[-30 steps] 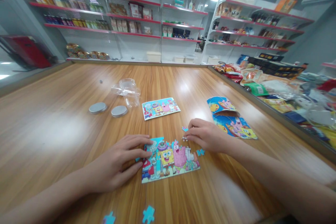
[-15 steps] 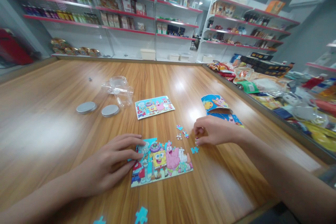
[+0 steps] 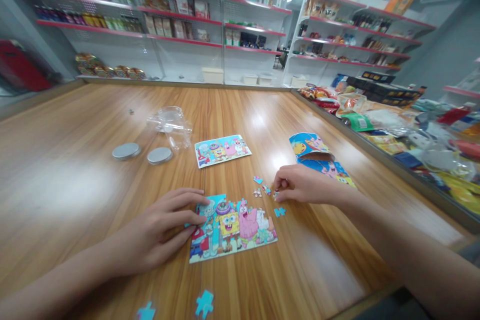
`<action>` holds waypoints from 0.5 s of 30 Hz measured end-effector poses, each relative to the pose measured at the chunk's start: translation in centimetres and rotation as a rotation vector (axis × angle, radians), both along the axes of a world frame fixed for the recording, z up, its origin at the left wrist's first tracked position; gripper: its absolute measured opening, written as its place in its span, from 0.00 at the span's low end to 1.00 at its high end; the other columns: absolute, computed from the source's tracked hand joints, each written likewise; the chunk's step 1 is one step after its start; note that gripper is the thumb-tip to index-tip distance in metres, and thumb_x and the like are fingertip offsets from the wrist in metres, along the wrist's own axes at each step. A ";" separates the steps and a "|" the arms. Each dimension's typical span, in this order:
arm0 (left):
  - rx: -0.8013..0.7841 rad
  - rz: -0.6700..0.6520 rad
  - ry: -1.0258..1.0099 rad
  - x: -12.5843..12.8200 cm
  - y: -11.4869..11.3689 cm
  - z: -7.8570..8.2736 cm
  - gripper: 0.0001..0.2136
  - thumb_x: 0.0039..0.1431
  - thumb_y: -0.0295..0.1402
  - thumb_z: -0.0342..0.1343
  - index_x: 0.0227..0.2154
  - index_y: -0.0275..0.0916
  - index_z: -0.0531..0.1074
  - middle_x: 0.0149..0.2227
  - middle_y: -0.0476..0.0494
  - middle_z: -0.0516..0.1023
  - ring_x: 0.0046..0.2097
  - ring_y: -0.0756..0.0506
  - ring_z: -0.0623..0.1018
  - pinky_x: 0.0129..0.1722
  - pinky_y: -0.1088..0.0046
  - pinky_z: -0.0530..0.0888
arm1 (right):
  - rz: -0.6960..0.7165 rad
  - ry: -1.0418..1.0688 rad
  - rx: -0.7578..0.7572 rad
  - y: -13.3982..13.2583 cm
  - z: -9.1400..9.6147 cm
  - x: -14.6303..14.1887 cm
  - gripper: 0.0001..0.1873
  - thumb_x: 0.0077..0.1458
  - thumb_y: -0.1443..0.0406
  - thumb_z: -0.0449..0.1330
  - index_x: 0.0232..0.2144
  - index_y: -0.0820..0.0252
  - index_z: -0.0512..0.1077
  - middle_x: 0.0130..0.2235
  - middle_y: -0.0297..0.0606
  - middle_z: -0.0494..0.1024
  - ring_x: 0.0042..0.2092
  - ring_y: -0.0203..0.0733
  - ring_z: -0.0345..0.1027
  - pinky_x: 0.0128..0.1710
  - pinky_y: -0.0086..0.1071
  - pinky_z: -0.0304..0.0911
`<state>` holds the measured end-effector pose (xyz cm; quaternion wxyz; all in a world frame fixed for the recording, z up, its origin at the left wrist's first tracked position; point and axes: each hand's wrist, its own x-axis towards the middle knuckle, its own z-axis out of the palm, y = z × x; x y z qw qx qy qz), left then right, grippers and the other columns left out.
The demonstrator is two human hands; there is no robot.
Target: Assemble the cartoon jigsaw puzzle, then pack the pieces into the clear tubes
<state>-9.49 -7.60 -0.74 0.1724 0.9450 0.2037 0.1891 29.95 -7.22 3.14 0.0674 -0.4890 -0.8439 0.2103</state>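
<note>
A partly joined jigsaw puzzle (image 3: 232, 227) with cartoon figures lies on the table, its upper edge uneven. My left hand (image 3: 159, 227) rests open on its left side, fingertips on the pieces. To the right of the puzzle, my right hand (image 3: 296, 184) pinches a small puzzle piece (image 3: 276, 194), mostly covered by the fingers. Several loose pieces lie beside that hand, among them a blue piece (image 3: 279, 212) and a pink-and-blue piece (image 3: 266, 189). Closer to me lie two more blue ones, a puzzle piece (image 3: 204, 304) and a cut-off puzzle piece (image 3: 146, 311).
Behind the puzzle lies a printed picture card (image 3: 223, 151). Clear plastic jars (image 3: 176, 127) and grey round lids (image 3: 126, 151) are at the left. A folded blue printed sleeve (image 3: 311, 146) lies behind my right hand. Packaged goods (image 3: 375, 122) fill the right side.
My right hand has moved a little left toward the puzzle and the loose pieces, still pinching the small piece. My left hand stays on the puzzle. The view has shifted slightly.
</note>
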 end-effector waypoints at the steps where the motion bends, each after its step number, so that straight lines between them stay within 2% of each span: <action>1: -0.001 -0.001 0.002 0.0 0.0 0.0 0.15 0.62 0.21 0.51 0.48 0.42 0.74 0.59 0.38 0.70 0.65 0.39 0.67 0.61 0.56 0.72 | -0.004 0.001 -0.011 0.0 0.0 0.1 0.12 0.54 0.57 0.69 0.36 0.58 0.77 0.33 0.34 0.78 0.34 0.37 0.69 0.32 0.30 0.58; 9: -0.004 0.002 0.017 0.0 0.1 0.0 0.15 0.63 0.22 0.51 0.48 0.42 0.74 0.59 0.37 0.69 0.64 0.39 0.66 0.61 0.56 0.71 | 0.031 0.018 0.000 -0.3 -0.3 -0.4 0.08 0.55 0.62 0.67 0.36 0.59 0.75 0.36 0.35 0.78 0.37 0.38 0.69 0.35 0.30 0.59; 13: 0.005 0.000 0.021 0.0 0.1 -0.1 0.15 0.63 0.22 0.51 0.48 0.42 0.74 0.59 0.37 0.69 0.64 0.39 0.67 0.61 0.56 0.72 | 0.090 0.005 0.024 -0.3 -0.3 -0.8 0.01 0.57 0.68 0.63 0.34 0.60 0.74 0.36 0.36 0.77 0.38 0.38 0.69 0.38 0.30 0.60; 15: 0.002 0.004 0.014 0.0 0.0 -0.1 0.15 0.63 0.22 0.51 0.48 0.42 0.74 0.59 0.38 0.70 0.64 0.39 0.67 0.61 0.56 0.72 | 0.093 -0.001 0.039 -0.4 -0.2 -0.9 0.02 0.57 0.69 0.63 0.35 0.60 0.74 0.36 0.37 0.77 0.39 0.38 0.69 0.39 0.31 0.61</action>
